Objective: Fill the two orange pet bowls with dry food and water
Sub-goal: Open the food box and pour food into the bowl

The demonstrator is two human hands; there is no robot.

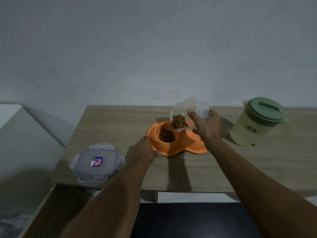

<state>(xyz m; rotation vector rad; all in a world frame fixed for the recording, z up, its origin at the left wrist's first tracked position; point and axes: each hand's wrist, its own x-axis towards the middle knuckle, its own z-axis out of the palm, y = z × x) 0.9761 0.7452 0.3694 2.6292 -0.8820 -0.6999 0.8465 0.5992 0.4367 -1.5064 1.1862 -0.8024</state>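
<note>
Right now the right hand (208, 125) is wrapped around a clear plastic container (186, 114), thumb on the near wall and fingers behind, and holds it tipped with its open mouth down over the orange double bowl (171, 148). Dry food (179, 121) is heaped against the lowered edge of the container, and a mound of it already lies in the left bowl (166, 135). The right bowl (193, 134) is mostly hidden by the hand and looks to have no water in it yet. The left hand (145, 149) lies flat and open against the left rim of the dish, gripping nothing, only bracing it.

The chief risk is overshoot: the container mouth is wide and sits near the ridge between the two bowls, so a steeper tilt could send pellets into the right bowl or onto the table (106, 131). The jug with the green lid (257, 121) stands well apart to the right, lid on; the container's own lid (97, 163) lies near the table's left corner, where an elbow could knock it off.
</note>
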